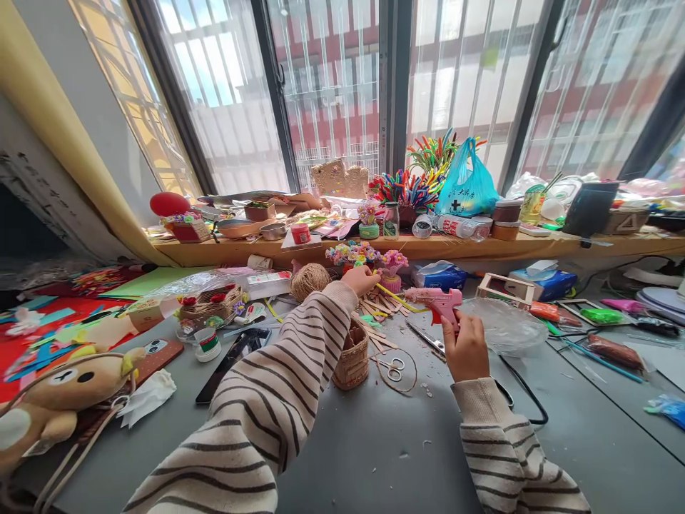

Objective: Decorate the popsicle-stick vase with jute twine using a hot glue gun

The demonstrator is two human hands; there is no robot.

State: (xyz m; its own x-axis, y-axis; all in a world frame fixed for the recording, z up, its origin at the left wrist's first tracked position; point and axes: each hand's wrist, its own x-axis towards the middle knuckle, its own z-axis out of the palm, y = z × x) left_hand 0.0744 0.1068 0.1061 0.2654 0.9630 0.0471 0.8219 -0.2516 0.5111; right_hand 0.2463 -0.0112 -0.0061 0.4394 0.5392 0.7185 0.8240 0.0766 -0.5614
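My right hand (467,348) is wrapped round the handle of a pink hot glue gun (443,300), whose nozzle points left. My left hand (360,280) reaches far forward, its fingers pinched at one end of a yellow pipe cleaner (389,291). Below that arm stands a small woven basket (352,363), partly covered by the striped sleeve. Wooden craft sticks (377,332) lie in a loose pile behind it. Small scissors (394,369) and a loop of twine rest to its right. Larger metal scissors (427,337) lie beside the glue gun.
A ball of twine (310,280) and crocheted flowers (393,263) stand at the back. Right of the glue gun is a clear plastic dish (500,326), with a black cable (527,392) nearby. To the left are a tablet (234,364), a white jar (207,344) and a plush bear (69,389).
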